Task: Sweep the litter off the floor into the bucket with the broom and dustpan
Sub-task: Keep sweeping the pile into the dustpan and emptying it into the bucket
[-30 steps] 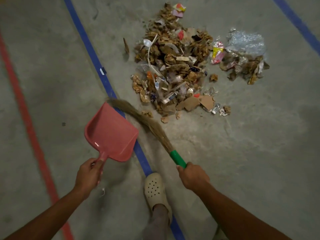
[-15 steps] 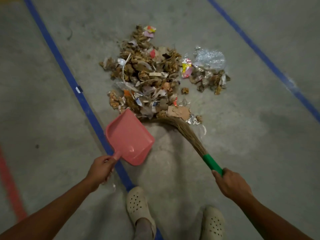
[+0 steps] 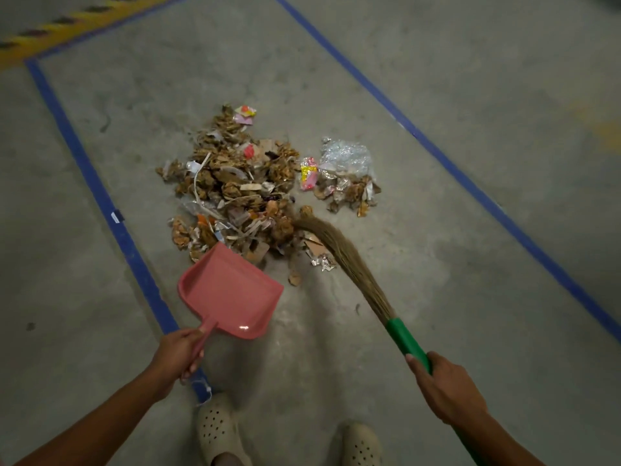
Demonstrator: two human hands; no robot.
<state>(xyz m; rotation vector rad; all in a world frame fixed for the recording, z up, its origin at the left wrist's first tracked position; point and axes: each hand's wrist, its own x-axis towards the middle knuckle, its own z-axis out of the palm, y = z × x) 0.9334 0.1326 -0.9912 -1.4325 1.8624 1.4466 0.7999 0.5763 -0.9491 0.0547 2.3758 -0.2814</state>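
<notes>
- left hand (image 3: 179, 353) – clenched round the dustpan (image 3: 228, 290) handle, near left
- dustpan mouth faces far, lip at the pile's near edge; cannot tell if it sits on the floor (image 3: 437, 297)
- litter (image 3: 235, 190) – main pile mid-floor between two blue lines (image 3: 111, 210), smaller clump (image 3: 346, 176) just right of it
- broom (image 3: 339, 253) bristle tips in the pile's right edge
- right hand (image 3: 450, 391) grasps the broom's green handle, near right

No wording can be read with certainty. A few dark letters are printed on a crumpled silver wrapper scrap (image 3: 324, 263) lying just beside the broom (image 3: 347, 264) bristles, but they are too small to be made out. A small white tag (image 3: 115, 217) on the blue floor line (image 3: 100, 196) is likewise illegible.
</notes>
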